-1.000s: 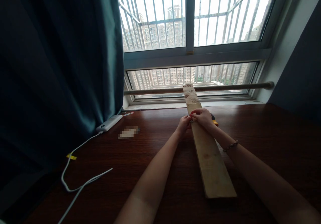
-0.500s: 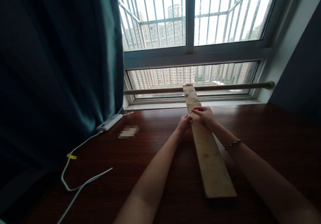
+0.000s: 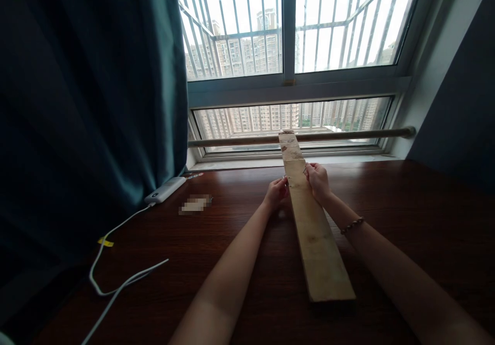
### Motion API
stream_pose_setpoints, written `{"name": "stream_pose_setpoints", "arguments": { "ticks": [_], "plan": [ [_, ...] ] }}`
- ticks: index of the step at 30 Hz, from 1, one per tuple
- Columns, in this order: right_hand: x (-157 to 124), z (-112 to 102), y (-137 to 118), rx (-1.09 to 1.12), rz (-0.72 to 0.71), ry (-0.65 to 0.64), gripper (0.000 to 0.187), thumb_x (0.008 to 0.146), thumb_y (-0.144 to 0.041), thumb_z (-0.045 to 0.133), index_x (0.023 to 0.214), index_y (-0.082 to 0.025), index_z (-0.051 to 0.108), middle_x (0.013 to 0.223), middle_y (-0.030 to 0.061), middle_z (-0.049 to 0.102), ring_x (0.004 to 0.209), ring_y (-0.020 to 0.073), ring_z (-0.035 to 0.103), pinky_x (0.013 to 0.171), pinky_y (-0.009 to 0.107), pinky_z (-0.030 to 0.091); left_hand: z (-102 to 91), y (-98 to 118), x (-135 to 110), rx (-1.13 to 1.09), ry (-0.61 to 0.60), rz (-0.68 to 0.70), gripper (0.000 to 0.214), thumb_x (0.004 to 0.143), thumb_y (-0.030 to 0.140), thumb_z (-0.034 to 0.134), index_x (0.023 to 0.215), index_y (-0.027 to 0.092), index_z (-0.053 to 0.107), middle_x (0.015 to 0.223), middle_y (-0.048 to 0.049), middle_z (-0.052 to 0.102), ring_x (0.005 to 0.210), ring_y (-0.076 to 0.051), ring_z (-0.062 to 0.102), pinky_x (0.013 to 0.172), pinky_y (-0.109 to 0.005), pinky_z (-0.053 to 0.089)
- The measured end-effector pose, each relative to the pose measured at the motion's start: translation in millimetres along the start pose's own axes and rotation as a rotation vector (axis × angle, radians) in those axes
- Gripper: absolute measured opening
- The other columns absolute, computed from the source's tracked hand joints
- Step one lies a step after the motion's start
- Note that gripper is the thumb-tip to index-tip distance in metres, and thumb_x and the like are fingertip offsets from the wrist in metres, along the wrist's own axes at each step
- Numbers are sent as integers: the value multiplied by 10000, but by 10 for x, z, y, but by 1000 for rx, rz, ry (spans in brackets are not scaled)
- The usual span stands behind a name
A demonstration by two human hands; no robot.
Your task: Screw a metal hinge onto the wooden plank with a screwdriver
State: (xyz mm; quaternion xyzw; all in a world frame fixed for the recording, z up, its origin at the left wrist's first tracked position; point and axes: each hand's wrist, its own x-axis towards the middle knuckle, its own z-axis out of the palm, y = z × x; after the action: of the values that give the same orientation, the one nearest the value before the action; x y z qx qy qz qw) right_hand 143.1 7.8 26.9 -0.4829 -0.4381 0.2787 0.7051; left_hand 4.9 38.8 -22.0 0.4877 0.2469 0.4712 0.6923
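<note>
Plainly, everything centres on the wooden board [image 3: 319, 242], lying lengthwise on the dark red-brown table [image 3: 402, 216]. Take the spot between the hands as the clock's middle: the board's near end points to five, its far, scuffed end almost to twelve. At nine, the left hand [image 3: 276, 191] is closed narrow, thumb and fingers pinching a small shiny piece [image 3: 286, 179] at the board's edge. At three, the right hand [image 3: 317, 181] is mostly curled, its fingertips pinching a thin, slender piece [image 3: 305, 169] by the opposite edge; both pieces are too small to identify. A beaded bracelet [image 3: 352, 225] circles the right wrist, towards four. Farther out, near nine, lie a blurred-out item [image 3: 195, 204] and a white device [image 3: 166, 190]. Its white cable [image 3: 101, 255] loops around eight. A blue curtain [image 3: 158, 77] hangs towards ten; a rail [image 3: 348, 136] crosses before the window [image 3: 288, 25] at twelve.
</note>
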Motion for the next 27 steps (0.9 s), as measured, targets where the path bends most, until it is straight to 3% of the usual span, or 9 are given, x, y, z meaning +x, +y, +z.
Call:
{"name": "stream_pose_setpoints", "arguments": {
  "ticks": [3,8,15,19,23,27],
  "plan": [
    [16,-6,39,-10,-18,-20,286,709,-465,536,710,-186,473,496,-54,439,408,82,375,409,219,278,-56,17,-32,-61,48,-7,401,585,441,717,787,131,563,650,-5,588,485,-73,532,484,-203,424],
    [27,-22,68,-62,-66,-43,280,736,-464,510,729,-186,476,513,-46,468,422,89,407,420,218,305,-76,12,9,22,270,89,395,528,367,766,738,152,509,706,-14,630,579,-98,603,542,-209,465],
    [0,-26,33,-174,-111,-40,327,721,-518,495,732,-191,487,531,-15,527,463,124,467,462,239,346,-213,155,33,253,504,224,288,599,329,716,744,120,579,613,-26,632,440,-82,547,482,-220,447],
    [-8,-34,26,-171,-116,-51,360,706,-554,494,734,-195,484,512,-19,516,457,129,459,461,242,335,-535,426,-150,459,619,296,201,690,294,626,776,115,660,564,-22,611,431,-103,537,494,-251,453],
    [-7,-35,46,-161,-119,-59,388,691,-579,503,732,-194,483,504,-20,512,452,130,449,463,245,327,-1041,831,-524,692,776,367,147,689,195,599,790,131,686,539,-12,591,487,-131,556,571,-269,457],
    [6,-33,86,-168,-120,-50,373,690,-556,522,732,-186,498,516,-18,516,454,124,443,462,241,324,-1560,1191,-934,860,957,394,129,687,182,572,763,136,665,707,-47,640,585,-162,593,593,-284,453]
  ]
}}
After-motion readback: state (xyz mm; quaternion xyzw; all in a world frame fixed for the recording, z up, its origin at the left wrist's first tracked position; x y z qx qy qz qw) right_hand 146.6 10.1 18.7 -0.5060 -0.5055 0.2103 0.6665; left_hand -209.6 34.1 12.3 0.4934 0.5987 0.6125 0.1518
